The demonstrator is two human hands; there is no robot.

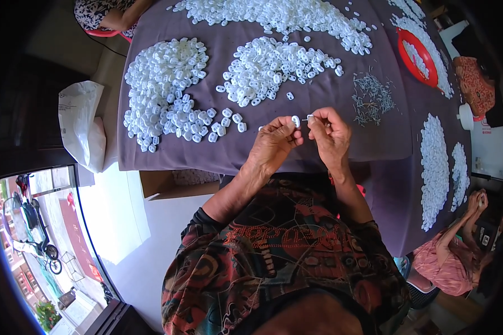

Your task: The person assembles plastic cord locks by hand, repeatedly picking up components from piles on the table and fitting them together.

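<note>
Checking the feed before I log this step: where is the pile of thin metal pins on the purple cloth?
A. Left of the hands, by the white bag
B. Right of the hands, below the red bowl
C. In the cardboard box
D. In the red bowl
B: the grey metal pins lie on the purple cloth up and right of the right hand, below the red bowl.

Soft, even daylight fills the scene, brightest at the sunlit opening low on the left, leaving the purple tabletop [374, 151] evenly lit with only faint shadows, while fisheye distortion bends edges toward a dark vignetted rim and small details look slightly soft.
</note>
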